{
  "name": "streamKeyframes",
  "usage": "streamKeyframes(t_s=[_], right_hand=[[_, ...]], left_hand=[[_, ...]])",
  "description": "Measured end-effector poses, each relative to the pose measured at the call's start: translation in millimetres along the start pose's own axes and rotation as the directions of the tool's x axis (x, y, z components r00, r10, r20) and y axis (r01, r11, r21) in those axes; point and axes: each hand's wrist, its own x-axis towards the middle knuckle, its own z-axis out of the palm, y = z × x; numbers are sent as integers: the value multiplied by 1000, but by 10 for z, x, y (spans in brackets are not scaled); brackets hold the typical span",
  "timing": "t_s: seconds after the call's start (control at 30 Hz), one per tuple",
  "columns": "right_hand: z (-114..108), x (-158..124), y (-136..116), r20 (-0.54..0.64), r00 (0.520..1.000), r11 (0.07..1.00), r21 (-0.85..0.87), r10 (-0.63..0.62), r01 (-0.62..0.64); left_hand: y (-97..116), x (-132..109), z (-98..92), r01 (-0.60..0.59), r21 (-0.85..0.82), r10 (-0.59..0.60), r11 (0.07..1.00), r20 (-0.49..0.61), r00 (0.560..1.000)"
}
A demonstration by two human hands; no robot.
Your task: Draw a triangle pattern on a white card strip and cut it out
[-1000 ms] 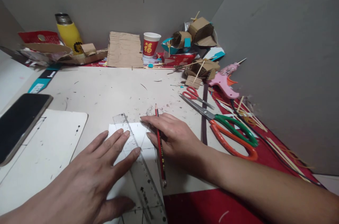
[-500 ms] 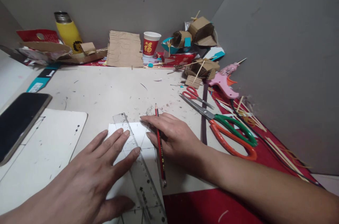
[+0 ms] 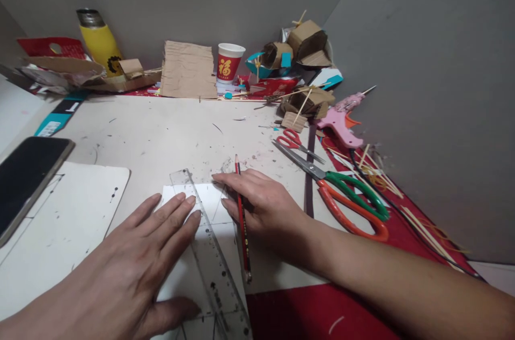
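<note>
My left hand point(image 3: 148, 254) lies over white paper point(image 3: 227, 254) marked with thin drawn lines. Its fingers are stretched out, their tips at the left side of a clear plastic ruler point(image 3: 215, 265), which slants across the sheet. At the paper's upper right is my right hand point(image 3: 261, 203), holding a red-and-black pencil point(image 3: 243, 227) across its fingers. The pencil's sharpened tip points away from me. The index fingertip and thumb of this hand reach over the sheet's edge; how firmly they grip the pencil cannot be seen.
Large scissors point(image 3: 346, 190) and small red scissors point(image 3: 295, 141) lie right of my hands. Behind them is a pink glue gun point(image 3: 340, 128). A phone point(image 3: 32, 179) rests on a white board point(image 3: 80, 206) at left. A paper cup point(image 3: 230, 64), yellow bottle point(image 3: 98, 42) and cardboard pieces point(image 3: 188, 69) line the wall.
My left index finger has drawn back from the ruler toward the other fingers. My right hand and the pencil have hardly moved; the view has shifted slightly.
</note>
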Motion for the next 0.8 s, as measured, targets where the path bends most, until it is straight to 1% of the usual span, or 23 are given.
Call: streamKeyframes(t_s=[0.17,0.33,0.53,0.8], right_hand=[[12,-2,13,-8,1000,1000,14,-1,1],[11,-2,10,-8,1000,1000,18,-13,13],[4,-4,4,1,1000,1000,16,-2,2],[9,-2,8,-4,1000,1000,14,-13,13]], left_hand=[[3,8,-4,-8,-1,8,1000,-4,1000],[-13,-6,15,-1,3,1,1000,30,1000],[-36,-8,28,18,-52,-17,999,26,1000],[-31,-10,11,-13,19,13,1000,29,999]])
